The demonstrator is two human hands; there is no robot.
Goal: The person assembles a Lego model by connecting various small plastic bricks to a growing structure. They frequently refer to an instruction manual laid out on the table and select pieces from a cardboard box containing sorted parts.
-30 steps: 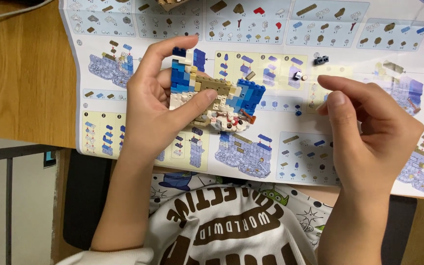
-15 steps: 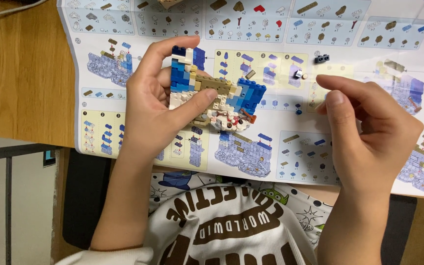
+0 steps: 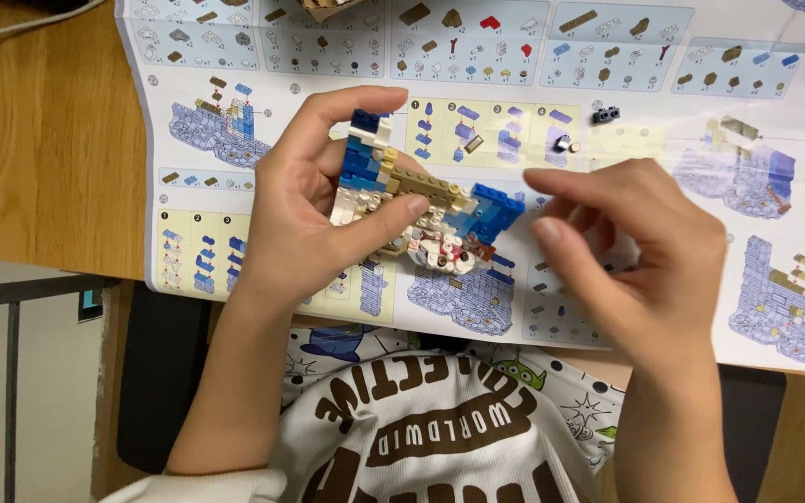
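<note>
My left hand (image 3: 305, 210) grips a small brick model (image 3: 426, 200) of blue, white and tan pieces, thumb across its tan top, above the instruction sheet (image 3: 477, 65). My right hand (image 3: 640, 256) hovers just right of the model, fingers curled with thumb and forefinger near each other; I cannot see a piece between them. A tiny dark brick (image 3: 606, 115) and a small white and tan piece (image 3: 567, 145) lie loose on the sheet beyond the right hand.
The large printed sheet covers most of the wooden desk (image 3: 39, 140). A cable (image 3: 11, 28) runs across the far left corner. My patterned shirt (image 3: 421, 419) and the dark chair (image 3: 156, 373) are below the desk edge.
My right hand has moved left, closer to the model. The left hand and model have stayed put.
</note>
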